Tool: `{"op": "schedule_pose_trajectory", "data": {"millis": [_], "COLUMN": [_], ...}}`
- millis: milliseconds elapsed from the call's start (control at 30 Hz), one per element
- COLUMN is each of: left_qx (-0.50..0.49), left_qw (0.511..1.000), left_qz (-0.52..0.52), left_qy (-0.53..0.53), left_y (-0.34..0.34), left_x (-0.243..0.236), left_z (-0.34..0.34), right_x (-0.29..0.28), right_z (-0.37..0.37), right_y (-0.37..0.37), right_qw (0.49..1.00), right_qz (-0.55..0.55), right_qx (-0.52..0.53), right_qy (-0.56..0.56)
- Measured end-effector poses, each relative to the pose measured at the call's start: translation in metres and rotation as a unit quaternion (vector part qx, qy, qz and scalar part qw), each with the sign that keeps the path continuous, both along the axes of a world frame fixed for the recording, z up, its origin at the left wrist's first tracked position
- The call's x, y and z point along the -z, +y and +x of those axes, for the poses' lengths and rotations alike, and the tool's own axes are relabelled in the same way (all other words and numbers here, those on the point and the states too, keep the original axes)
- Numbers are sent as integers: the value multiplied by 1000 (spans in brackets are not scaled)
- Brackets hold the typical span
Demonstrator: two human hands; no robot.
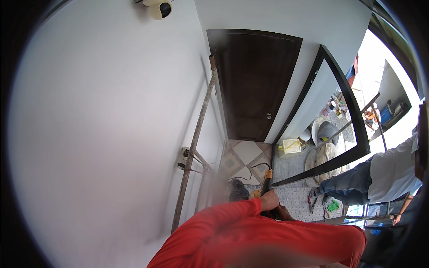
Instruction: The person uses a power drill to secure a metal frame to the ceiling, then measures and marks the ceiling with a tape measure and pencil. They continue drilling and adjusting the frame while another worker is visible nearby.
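Observation:
My left hand (269, 200), at the end of a red sleeve, is wrapped round an orange-and-black corded power tool (267, 182). The tool's body points up and away from me, and a black cord leaves its far end. Its working end is hidden by my hand and sleeve, so I cannot make out the exact kind. Close beside the left hand is my right hand (284, 213), mostly covered by the left hand and the red sleeves; its fingers do not show. Part of my dark shoe (239, 191) appears left of the tool.
A rusty metal pole (196, 129) leans along the white wall at left, passing a wall socket (183, 157). Ahead are a closed dark door (254, 85) and a black-framed panel (357, 116). At right stands another person (391, 172), near pliers (311, 203) and green gloves (333, 206) on the floor.

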State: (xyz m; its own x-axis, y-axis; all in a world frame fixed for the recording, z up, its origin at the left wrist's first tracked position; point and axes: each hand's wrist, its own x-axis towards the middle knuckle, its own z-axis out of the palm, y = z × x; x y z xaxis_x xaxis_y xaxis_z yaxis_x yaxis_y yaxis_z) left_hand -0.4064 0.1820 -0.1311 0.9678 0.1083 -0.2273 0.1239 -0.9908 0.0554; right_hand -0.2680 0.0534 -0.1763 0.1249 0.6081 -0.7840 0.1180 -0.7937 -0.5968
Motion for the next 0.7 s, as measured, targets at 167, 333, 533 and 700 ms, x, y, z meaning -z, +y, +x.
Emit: {"op": "schedule_pose_trajectory", "data": {"millis": [167,333,533,700], "left_qx": [12,1,-58,-105], "left_qw": [999,993,987,992], "left_qz": [22,-48,-89,74], "left_qy": [24,110,120,-5], "left_y": [-12,-6,-2,25], "left_x": [1,-4,-20,-51], "left_z": [1,-5,-11,-30], "right_x": [9,17,18,-13], "right_z": [-2,3,14,11], "right_y": [-17,-15,10,36], "right_qw": [996,975,980,960], "right_qz": [33,216,143,145], "right_qx": [64,-35,-134,-230], "right_qy": [53,37,28,60]}}
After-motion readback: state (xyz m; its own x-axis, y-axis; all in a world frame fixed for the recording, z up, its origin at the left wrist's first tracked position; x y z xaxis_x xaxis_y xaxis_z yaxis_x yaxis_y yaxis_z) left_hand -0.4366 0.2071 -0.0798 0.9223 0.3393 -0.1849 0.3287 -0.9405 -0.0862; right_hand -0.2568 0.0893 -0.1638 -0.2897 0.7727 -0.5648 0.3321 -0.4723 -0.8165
